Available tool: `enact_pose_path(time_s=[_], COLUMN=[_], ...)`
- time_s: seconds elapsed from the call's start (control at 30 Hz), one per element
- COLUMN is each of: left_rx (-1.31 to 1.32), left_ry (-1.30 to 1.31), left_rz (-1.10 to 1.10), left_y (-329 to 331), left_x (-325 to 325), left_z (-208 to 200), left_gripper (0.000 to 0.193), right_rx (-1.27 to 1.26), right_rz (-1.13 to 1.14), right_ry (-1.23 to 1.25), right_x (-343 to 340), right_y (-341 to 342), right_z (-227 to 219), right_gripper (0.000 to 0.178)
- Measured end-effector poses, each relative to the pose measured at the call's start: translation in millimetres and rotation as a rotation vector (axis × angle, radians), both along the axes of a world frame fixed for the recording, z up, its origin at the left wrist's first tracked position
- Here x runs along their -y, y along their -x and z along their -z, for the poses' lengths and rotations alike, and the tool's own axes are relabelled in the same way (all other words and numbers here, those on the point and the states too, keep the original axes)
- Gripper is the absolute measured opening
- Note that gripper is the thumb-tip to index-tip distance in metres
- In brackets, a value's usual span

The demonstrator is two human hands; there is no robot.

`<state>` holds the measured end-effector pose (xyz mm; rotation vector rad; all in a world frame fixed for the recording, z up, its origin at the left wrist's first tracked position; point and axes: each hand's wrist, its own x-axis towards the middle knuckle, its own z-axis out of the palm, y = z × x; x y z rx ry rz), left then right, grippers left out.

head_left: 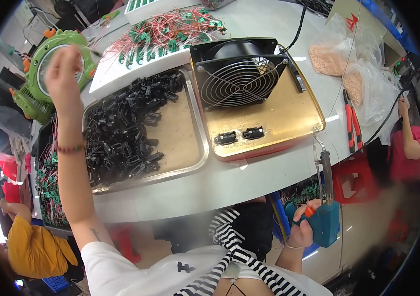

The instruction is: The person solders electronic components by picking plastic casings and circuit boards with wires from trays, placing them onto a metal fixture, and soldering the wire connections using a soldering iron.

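My right hand point(302, 224) is wrapped round the handle of a teal soldering gun point(326, 224), whose metal tip points up beside the gold tray's near right corner. Raised at the far left, my left hand point(64, 69) is in front of a round green fan point(39, 74). Its fingers look curled together and are somewhat blurred; anything between them is hidden. On the gold tray point(289, 111) lie two small black plastic housings point(227, 137). A metal tray point(201, 143) beside it holds a heap of similar black housings point(121, 126).
A black fan with a wire guard point(239, 84) stands on the gold tray. Behind are green circuit boards with red wires point(170, 32) on a white rack. Red-handled pliers point(352, 123) and bags of tan pellets point(328, 56) lie right. Other people point(39, 244) sit nearby.
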<state>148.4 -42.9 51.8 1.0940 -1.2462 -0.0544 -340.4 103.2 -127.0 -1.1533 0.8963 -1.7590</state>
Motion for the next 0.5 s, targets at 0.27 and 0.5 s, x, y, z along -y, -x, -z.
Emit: enact_pose_path(time_s=[0.27, 0.5], left_rx=[0.812, 1.238], left_ry=[-0.760, -0.359], left_rz=[0.202, 0.221], left_y=[82, 127], left_x=[-66, -51], left_z=[57, 66], left_gripper=[0.009, 0.026], right_rx=[0.017, -0.027], right_rz=[-0.039, -0.005], right_ry=[0.003, -0.004], right_x=[5, 2], right_y=[-1, 5], right_z=[-3, 4], right_gripper=[0.051, 0.050])
